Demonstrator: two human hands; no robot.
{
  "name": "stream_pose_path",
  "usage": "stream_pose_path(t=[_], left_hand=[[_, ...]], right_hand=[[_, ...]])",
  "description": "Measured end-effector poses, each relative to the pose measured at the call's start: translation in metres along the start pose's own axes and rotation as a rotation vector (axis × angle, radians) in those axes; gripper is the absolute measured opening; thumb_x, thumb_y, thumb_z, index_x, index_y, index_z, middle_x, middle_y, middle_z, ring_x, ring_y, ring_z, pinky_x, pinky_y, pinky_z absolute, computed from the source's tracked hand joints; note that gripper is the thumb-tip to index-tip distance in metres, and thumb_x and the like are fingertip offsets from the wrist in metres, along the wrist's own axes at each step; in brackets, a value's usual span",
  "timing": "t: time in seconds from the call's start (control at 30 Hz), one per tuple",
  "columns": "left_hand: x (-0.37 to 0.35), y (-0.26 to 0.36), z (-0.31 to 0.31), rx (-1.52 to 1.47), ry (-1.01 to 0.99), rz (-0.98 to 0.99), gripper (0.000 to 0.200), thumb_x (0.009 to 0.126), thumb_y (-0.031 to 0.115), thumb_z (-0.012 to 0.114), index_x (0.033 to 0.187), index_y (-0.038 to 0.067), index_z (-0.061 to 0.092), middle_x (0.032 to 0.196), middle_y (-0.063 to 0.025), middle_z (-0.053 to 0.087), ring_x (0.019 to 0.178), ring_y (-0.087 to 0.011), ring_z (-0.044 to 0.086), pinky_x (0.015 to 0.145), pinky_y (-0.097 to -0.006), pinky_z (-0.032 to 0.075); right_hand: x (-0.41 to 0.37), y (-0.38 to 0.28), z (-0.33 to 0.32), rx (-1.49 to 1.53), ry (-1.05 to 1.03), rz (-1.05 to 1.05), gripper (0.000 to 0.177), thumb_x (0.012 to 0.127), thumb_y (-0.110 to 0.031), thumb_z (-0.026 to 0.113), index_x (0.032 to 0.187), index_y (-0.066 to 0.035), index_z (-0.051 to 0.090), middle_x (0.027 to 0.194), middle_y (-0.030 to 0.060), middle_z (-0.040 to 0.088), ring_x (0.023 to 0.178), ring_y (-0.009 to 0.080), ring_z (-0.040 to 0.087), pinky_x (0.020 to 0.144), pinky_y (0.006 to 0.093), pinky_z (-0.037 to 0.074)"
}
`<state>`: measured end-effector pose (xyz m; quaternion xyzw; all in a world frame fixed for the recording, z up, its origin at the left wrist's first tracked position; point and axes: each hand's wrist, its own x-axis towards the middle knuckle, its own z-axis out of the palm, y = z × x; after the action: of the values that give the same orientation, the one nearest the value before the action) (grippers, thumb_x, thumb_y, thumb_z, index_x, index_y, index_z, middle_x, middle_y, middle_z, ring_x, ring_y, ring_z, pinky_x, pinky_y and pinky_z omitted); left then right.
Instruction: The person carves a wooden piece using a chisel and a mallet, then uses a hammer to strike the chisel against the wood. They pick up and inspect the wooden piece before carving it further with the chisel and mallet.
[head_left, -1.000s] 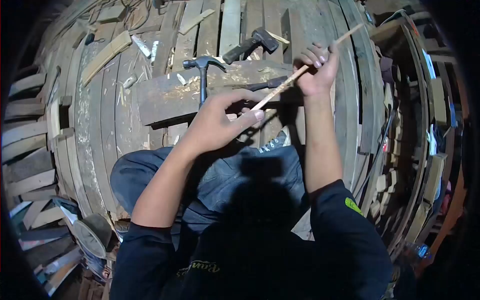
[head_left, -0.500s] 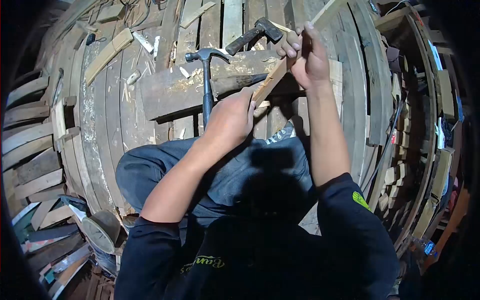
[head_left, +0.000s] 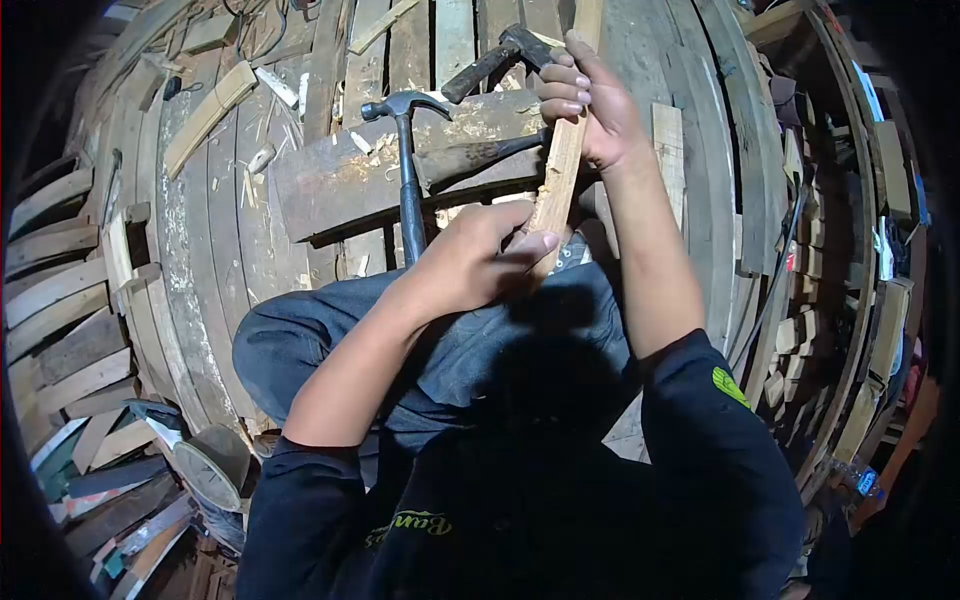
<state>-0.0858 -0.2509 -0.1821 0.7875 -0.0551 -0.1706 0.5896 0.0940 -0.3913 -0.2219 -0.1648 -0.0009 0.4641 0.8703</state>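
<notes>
A narrow wooden slat [head_left: 561, 160] stands nearly upright in front of me, held by both hands. My right hand [head_left: 590, 100] grips it near the top, fingers curled round it. My left hand [head_left: 490, 255] clasps its lower end just above my knee. Behind the slat a thick wooden block [head_left: 350, 180] lies across the plank floor, strewn with chips. A claw hammer [head_left: 408, 150] rests on that block, head at the far side and handle pointing towards me. A second, heavier hammer [head_left: 500, 55] lies beyond it. A dark tool [head_left: 470, 160] lies on the block next to the slat.
I sit on a floor of rough planks [head_left: 210, 260] littered with offcuts [head_left: 205, 115] and shavings. Stacks of short wooden pieces [head_left: 70, 300] line the left side, and more pieces [head_left: 800, 340] are piled on the right. A cable [head_left: 770, 290] runs down the right.
The slat has swung from a slant to nearly upright. My right hand moved left and up with it; my left hand shifted down towards my knee.
</notes>
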Motion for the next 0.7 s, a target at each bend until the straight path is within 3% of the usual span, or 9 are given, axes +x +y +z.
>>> stream_pose_path(t=[0.3,0.53,0.6,0.7], left_hand=[[0.003,-0.017,0.012,-0.160,0.027,0.099,0.030,0.094,0.027,0.056,0.088,-0.003,0.056,0.070,-0.0154,0.055,0.067,-0.0201,0.056,0.063,-0.0338,0.045],[0.004,-0.024,0.012,-0.271,-0.008,0.043,0.029,0.093,0.025,0.058,0.090,-0.003,0.057,0.072,-0.0104,0.057,0.070,-0.0143,0.054,0.066,-0.0320,0.046],[0.004,-0.023,0.010,-0.348,-0.076,-0.051,0.028,0.093,0.025,0.057,0.092,-0.003,0.058,0.075,-0.0079,0.058,0.071,-0.0123,0.053,0.067,-0.0302,0.046],[0.003,-0.019,0.010,-0.317,-0.049,0.002,0.030,0.094,0.026,0.056,0.092,-0.003,0.058,0.075,-0.0068,0.058,0.071,-0.0110,0.052,0.065,-0.0291,0.046]], right_hand=[[0.000,-0.004,0.001,0.002,0.101,0.064,0.029,0.096,-0.025,0.054,0.072,-0.010,0.047,0.054,-0.0053,0.039,0.047,0.0051,0.039,0.046,0.0199,0.036],[-0.004,-0.005,0.007,-0.032,0.153,0.039,0.030,0.095,-0.024,0.055,0.070,-0.011,0.046,0.054,-0.0051,0.039,0.047,0.0052,0.038,0.047,0.0201,0.035],[-0.004,-0.006,0.007,-0.032,0.135,0.057,0.032,0.095,-0.025,0.055,0.068,-0.012,0.045,0.053,-0.0055,0.038,0.047,0.0052,0.037,0.047,0.0201,0.035],[-0.003,-0.007,0.005,0.000,0.131,0.080,0.034,0.095,-0.025,0.055,0.066,-0.013,0.044,0.054,-0.0056,0.038,0.048,0.0052,0.036,0.047,0.0200,0.035]])
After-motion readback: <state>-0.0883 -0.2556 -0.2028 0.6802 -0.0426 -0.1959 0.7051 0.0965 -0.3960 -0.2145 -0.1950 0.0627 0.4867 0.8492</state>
